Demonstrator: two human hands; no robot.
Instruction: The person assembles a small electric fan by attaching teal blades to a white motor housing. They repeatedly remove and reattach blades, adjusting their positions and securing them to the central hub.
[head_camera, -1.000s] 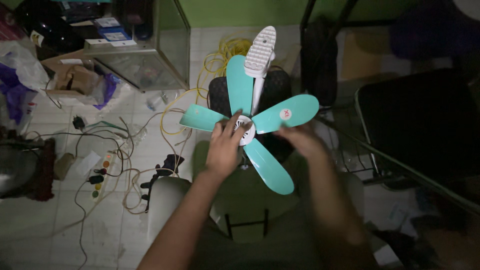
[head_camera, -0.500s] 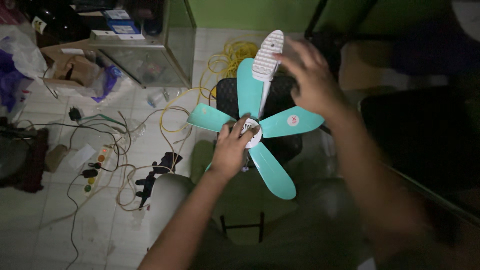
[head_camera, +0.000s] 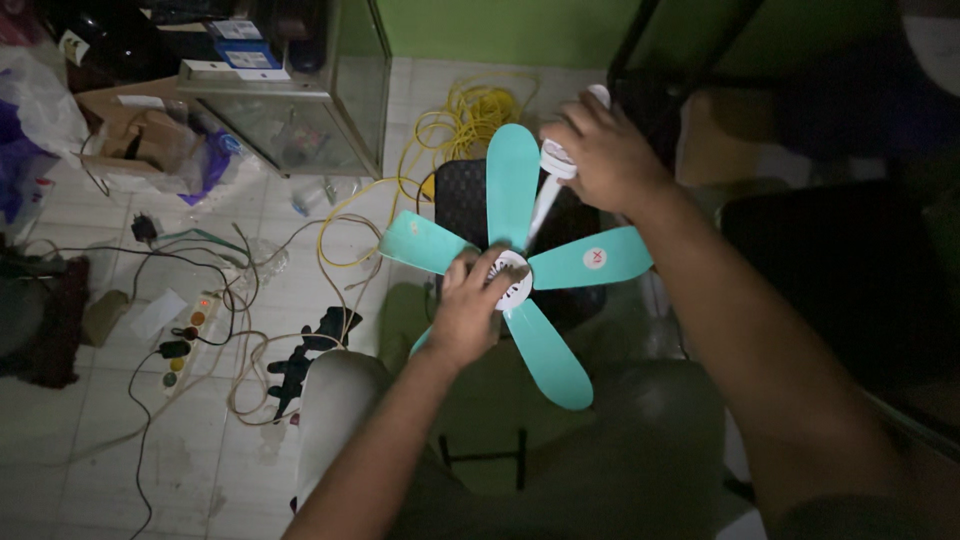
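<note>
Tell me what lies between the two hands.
In the head view, the upright teal blade and white stem lie between the left hand and right hand.

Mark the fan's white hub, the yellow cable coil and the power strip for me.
white hub (head_camera: 517, 283), head view, on the bare right part beside the left hand's fingers.
yellow cable coil (head_camera: 470, 115), head view, on the bundled loops on the floor.
power strip (head_camera: 190, 335), head view, on its middle, among the plugs.

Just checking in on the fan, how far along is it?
Done: teal blades sit on the white hub. In hand: left hand presses the hub, right hand grips the white motor housing. Left: no guard is on the fan.
</note>
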